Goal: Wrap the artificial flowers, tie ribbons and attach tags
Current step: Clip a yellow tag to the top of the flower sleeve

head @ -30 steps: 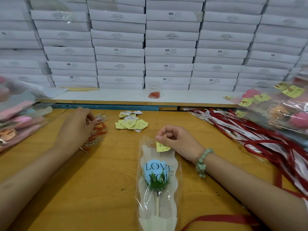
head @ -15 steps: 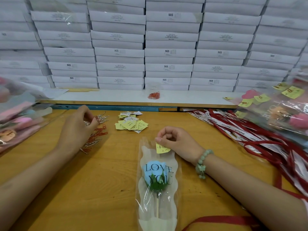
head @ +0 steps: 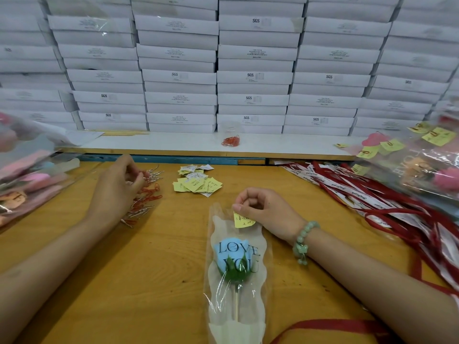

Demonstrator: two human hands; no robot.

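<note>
A blue artificial flower (head: 232, 254) in a clear sleeve printed "LOVE YOU" lies on the wooden table (head: 159, 269) in front of me. My right hand (head: 263, 209) pinches a yellow tag (head: 244, 220) against the sleeve's top edge. My left hand (head: 116, 187) is over a heap of red and silver paper clips (head: 146, 194), its fingers curled and pinching at them. Loose yellow tags (head: 197, 182) lie in a pile between the hands. Red and white ribbons (head: 372, 202) spread along the right side.
Wrapped pink flowers (head: 27, 180) are piled at the left edge, and tagged wrapped flowers (head: 422, 165) at the right. A small clear cup holding red clips (head: 231, 139) stands on the white shelf (head: 161, 145). Stacked white boxes (head: 253, 78) fill the back.
My left hand has lifted slightly and worked its fingers in the clip heap. My right hand and the tag have stayed in place.
</note>
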